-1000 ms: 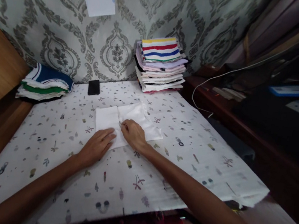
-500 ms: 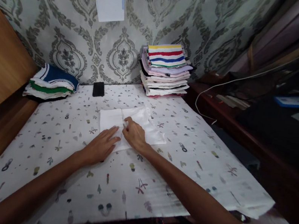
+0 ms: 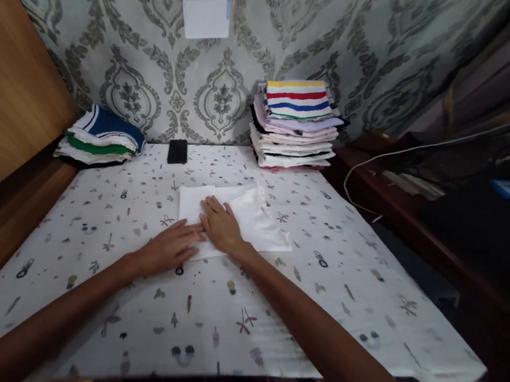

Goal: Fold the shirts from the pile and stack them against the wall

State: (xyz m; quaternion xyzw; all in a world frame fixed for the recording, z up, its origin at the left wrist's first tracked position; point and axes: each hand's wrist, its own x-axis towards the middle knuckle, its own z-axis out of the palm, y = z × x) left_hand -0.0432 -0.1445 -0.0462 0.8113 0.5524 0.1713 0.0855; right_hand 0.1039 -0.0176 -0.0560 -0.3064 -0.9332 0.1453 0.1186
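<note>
A white folded garment (image 3: 255, 217) lies on the patterned cloth (image 3: 117, 311) that covers the table. Its right side is uneven and its left part is folded flat. My right hand (image 3: 221, 224) rests palm down on the garment, fingers stretched out. At the garment's near left edge lies my left hand (image 3: 171, 246), flat, with its fingertips close to the right hand's fingers. Neither hand grips anything. The hands cover part of the garment's middle.
A tall stack of folded clothes (image 3: 293, 139) stands at the back right, a lower stack (image 3: 101, 142) at the back left. Between them lies a black phone-like object (image 3: 177, 151). A wooden panel (image 3: 12, 92) borders the left; a white cable (image 3: 350, 174) runs on the right.
My right hand has gone from bent, pinching fingers to lying flat, and has moved left on the garment. My left hand stays by the near edge. The view has shifted slightly.
</note>
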